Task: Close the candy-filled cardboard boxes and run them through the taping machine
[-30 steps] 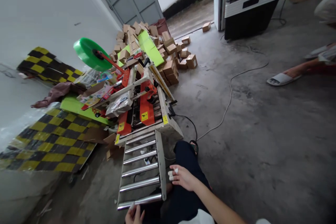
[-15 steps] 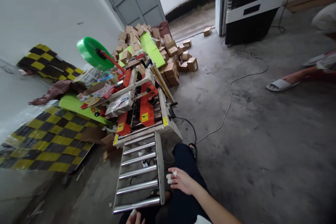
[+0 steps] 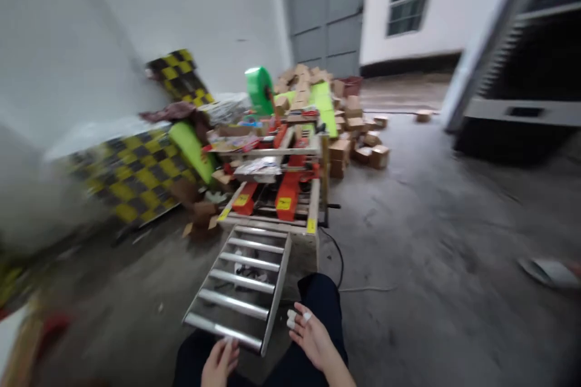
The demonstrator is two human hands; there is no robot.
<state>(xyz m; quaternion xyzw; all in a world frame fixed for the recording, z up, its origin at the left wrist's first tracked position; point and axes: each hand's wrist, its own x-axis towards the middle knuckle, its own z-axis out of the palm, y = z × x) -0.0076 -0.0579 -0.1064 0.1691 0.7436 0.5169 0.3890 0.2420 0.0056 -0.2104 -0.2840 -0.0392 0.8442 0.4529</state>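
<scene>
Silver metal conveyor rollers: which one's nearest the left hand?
The silver metal end roller, lowest in view. The left hand's fingers reach its edge; contact unclear. The other rollers sit farther up, toward the orange-and-white machine.

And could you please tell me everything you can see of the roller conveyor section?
The roller conveyor section is a ladder-like frame: six shiny, metal-looking rollers set crosswise between pale side rails. It runs from the carton-sealing machine toward the person's legs, with the floor showing through the gaps. The left hand is at the nearest roller, though contact is unclear; the right hand is apart, beside the right rail.
</scene>
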